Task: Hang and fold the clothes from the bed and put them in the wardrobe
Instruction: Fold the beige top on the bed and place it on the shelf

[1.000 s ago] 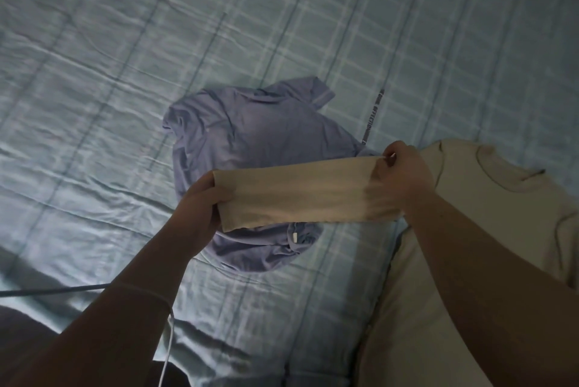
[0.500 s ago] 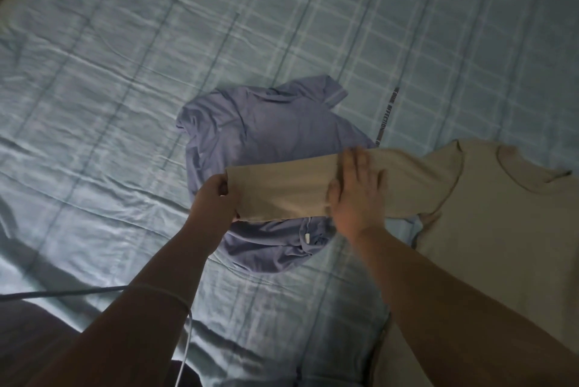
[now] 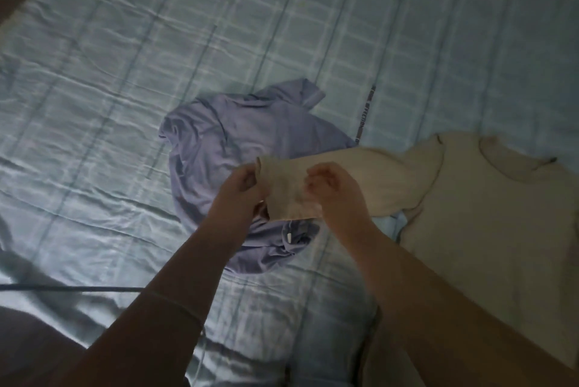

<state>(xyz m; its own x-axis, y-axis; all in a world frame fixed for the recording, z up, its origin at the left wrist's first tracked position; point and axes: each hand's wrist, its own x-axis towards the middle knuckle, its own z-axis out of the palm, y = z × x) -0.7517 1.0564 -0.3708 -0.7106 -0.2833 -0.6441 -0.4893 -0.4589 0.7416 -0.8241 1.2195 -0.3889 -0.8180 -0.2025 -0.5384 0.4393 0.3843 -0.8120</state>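
A beige long-sleeved top (image 3: 476, 198) lies spread on the right side of the bed, its collar toward the far right. One sleeve stretches left over a crumpled lilac shirt (image 3: 219, 148) in the middle of the bed. My left hand (image 3: 238, 192) pinches the cuff end of that beige sleeve. My right hand (image 3: 332, 189) grips the same sleeve a short way in from the cuff, fingers curled over the cloth. The sleeve end is lifted a little above the lilac shirt.
The bed carries a pale blue checked sheet (image 3: 125, 73) with wrinkles. A dark cable (image 3: 62, 288) runs across the lower left, and a thin white cord hangs by my left forearm. The bed's near edge and dark floor show at bottom left.
My right hand slid leftward along the beige sleeve, from the shoulder end to near the cuff, and now curls on it. The left hand kept hold of the cuff.
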